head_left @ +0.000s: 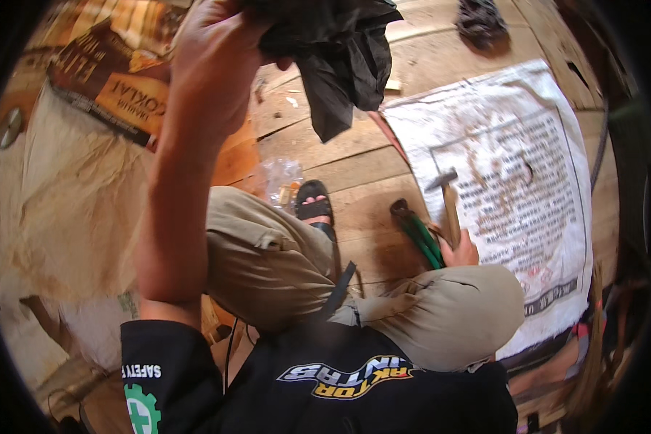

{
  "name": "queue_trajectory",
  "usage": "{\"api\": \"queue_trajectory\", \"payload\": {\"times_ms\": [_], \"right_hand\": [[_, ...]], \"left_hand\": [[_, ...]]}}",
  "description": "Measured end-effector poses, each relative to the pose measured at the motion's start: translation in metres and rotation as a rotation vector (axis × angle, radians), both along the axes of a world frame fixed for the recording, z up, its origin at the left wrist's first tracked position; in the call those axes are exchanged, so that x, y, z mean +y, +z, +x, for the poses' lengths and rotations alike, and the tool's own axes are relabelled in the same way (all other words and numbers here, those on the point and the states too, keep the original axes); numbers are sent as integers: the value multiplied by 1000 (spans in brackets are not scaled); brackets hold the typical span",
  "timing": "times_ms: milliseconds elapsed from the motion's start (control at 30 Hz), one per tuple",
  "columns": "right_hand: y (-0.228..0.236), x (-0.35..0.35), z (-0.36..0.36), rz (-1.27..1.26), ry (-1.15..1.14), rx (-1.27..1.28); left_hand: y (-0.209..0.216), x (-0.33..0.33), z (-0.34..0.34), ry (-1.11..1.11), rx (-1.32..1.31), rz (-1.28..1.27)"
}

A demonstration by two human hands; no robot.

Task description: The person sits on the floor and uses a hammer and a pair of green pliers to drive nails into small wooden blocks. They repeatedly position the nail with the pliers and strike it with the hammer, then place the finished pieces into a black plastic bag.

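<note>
My left hand is raised at the top of the view, with its fingers closed on a crumpled black plastic bag that hangs down on its right. The bag's upper part runs out of the picture. Low beside my right knee, my right hand grips a hammer by its wooden handle, metal head up. Green-handled pincers lean close to the hammer, their dark jaws pointing away from me. Whether my right fingers also hold the pincers is hidden.
A white printed sack lies on the plank floor at the right. Brown paper and a dark printed carton cover the left. A clear plastic bag lies near my sandalled foot. Something dark and crumpled sits at the far right.
</note>
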State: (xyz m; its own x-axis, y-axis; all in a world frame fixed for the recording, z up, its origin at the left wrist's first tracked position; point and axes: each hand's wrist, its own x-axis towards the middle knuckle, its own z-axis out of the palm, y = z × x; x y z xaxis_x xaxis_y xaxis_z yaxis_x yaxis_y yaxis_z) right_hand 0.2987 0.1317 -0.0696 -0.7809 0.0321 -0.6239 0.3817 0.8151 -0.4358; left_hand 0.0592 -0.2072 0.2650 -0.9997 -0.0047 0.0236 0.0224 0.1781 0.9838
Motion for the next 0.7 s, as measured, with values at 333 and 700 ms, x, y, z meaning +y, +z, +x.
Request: {"api": "queue_trajectory", "payload": {"times_ms": [333,700], "right_hand": [[17,-7,23,-49,100,146],[14,-27,-29,99,221,166]], "left_hand": [[-12,3,-18,277,208,37],[-49,75,-45,244,18,229]]}}
